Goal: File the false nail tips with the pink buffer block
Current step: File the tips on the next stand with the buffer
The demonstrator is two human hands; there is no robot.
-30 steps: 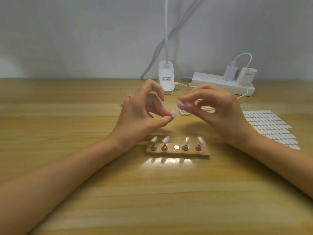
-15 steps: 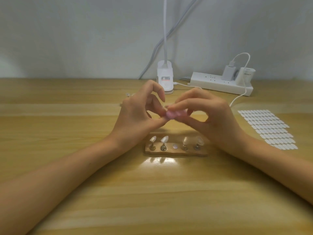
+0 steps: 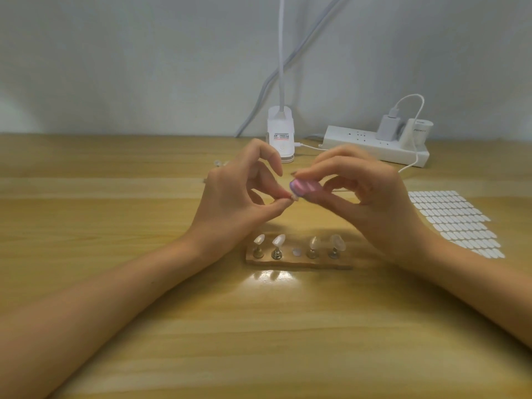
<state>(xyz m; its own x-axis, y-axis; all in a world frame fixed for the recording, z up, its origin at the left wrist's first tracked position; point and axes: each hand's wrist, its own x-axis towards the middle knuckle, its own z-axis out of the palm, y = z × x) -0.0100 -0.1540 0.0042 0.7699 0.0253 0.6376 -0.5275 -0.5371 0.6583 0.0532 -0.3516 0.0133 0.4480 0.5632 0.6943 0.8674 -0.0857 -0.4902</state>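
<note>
Head view: above the nail stand [image 3: 299,262], the left hand [image 3: 230,203] pinches a false nail tip [image 3: 293,198] in its fingers. The right hand [image 3: 368,197] grips the pink buffer block [image 3: 303,188] against it. Filing looks underway; next come short, light strokes.

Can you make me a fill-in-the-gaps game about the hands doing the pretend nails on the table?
1. The left hand pinches one nail tip, and the right hand holds the ____ buffer block.
2. The wooden stand carries ____ more nail tips.
3. The sheet of white stickers lies beside the ____ arm.

Missing words: pink, four, right.
</note>
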